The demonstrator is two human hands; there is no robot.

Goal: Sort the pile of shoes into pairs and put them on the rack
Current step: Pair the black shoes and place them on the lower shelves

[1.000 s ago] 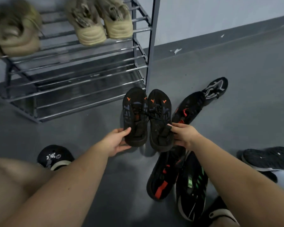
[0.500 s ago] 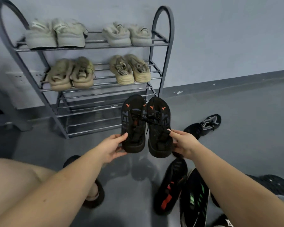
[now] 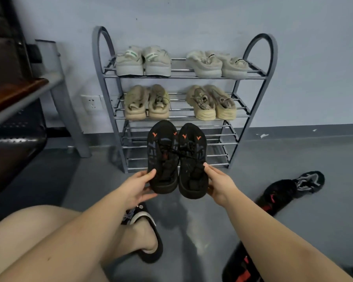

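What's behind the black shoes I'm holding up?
The rack's lower shelves, bare where visible. The black shoes hide their middle, so anything there can't be seen. Beige pairs sit on the shelf above.

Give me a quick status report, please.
Left hand and right hand each hold one black sneaker. Rack: lower shelves free. Path clear.

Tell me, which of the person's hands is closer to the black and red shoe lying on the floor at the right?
The right hand. It holds one black shoe, just left of the floor shoe. The left hand holds the other shoe, farther left.
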